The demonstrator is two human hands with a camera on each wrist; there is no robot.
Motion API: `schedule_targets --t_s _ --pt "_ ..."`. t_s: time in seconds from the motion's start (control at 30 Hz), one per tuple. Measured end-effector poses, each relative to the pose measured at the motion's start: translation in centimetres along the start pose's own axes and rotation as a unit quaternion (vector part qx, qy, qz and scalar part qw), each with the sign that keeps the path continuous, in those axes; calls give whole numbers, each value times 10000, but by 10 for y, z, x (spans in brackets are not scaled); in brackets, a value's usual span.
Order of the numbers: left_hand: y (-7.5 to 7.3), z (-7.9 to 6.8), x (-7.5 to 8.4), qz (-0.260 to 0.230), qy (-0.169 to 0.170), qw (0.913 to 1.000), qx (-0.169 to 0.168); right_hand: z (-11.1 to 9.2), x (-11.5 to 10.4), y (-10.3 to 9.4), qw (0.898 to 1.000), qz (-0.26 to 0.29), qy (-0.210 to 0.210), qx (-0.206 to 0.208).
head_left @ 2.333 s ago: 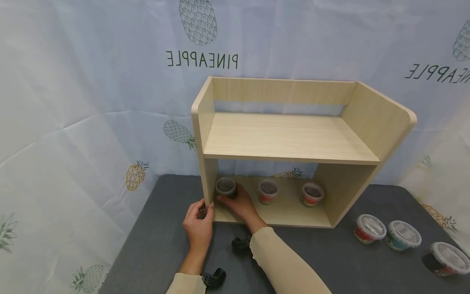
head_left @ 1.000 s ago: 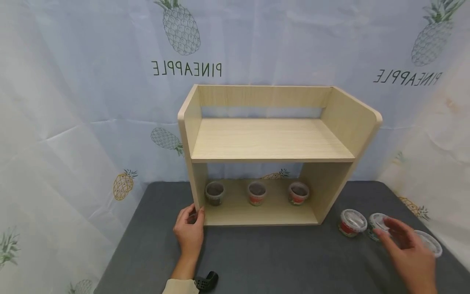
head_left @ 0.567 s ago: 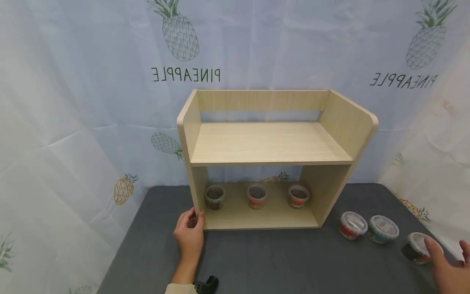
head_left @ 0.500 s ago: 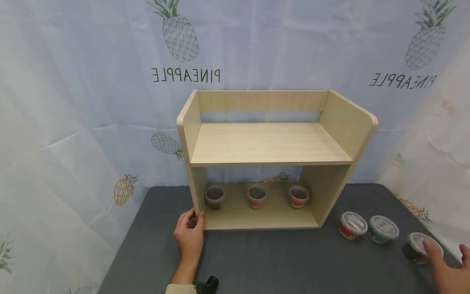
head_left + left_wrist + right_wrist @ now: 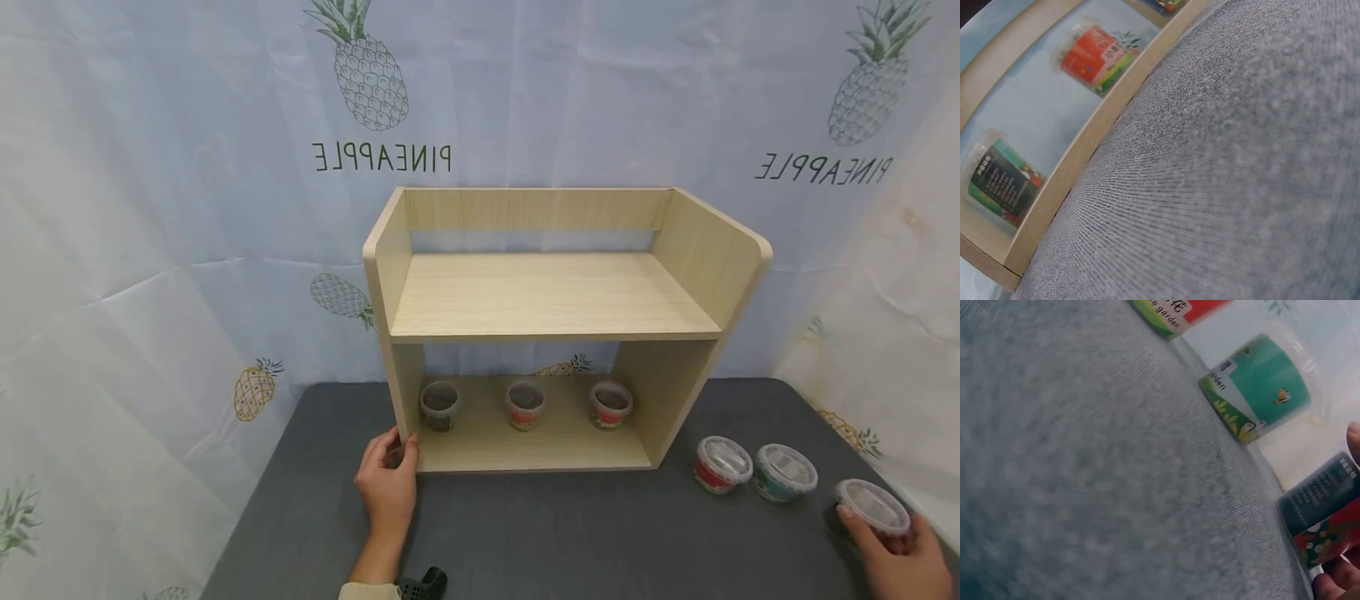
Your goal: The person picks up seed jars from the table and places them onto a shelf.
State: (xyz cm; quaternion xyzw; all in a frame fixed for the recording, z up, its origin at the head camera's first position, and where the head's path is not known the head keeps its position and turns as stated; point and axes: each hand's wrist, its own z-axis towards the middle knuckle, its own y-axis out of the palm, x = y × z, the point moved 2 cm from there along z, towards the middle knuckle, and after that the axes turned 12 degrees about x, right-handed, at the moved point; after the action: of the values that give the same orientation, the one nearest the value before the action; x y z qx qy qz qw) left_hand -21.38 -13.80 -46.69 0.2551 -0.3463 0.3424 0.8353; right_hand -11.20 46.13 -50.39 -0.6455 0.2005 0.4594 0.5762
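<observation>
My left hand point(image 5: 387, 485) grips the lower front corner of the wooden shelf point(image 5: 555, 293), thumb on the front edge and fingers along the outer side. At the far right, my right hand point(image 5: 903, 565) holds a lidded plastic cup point(image 5: 872, 507) between thumb and fingers. In the right wrist view this cup's dark and red label point(image 5: 1322, 497) shows, with fingertips point(image 5: 1329, 589) at its base. A teal-labelled cup point(image 5: 783, 473) and a red-labelled cup point(image 5: 722, 465) stand to its left on the table.
Inside the lower compartment three cups stand spaced apart: a dark one point(image 5: 439, 406) at left, a red one point(image 5: 525, 406) in the middle and another red one point(image 5: 611, 406) at right. A pineapple-print cloth point(image 5: 187, 183) hangs behind the grey table point(image 5: 562, 533).
My right hand has left the dark cup in the lower compartment, moved far right past the other cups and closed round the rightmost cup. My left hand has stayed at the shelf's corner.
</observation>
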Motion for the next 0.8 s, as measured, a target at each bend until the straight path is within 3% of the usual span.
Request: schedule_targets --t_s 0.23,0.47,0.63,0.8 --pt "3 -6 -38 -195 -196 9996 -5 1 5 4 9999 38 -96 117" --pt "3 -3 -23 -166 -153 9997 67 0 2 2 9989 -227 -370 179" --pt "1 0 -3 -76 -56 10000 18 0 2 1 9992 -333 -206 120" --pt "1 2 3 -148 -137 9998 -11 0 3 1 9995 -306 -90 -44"
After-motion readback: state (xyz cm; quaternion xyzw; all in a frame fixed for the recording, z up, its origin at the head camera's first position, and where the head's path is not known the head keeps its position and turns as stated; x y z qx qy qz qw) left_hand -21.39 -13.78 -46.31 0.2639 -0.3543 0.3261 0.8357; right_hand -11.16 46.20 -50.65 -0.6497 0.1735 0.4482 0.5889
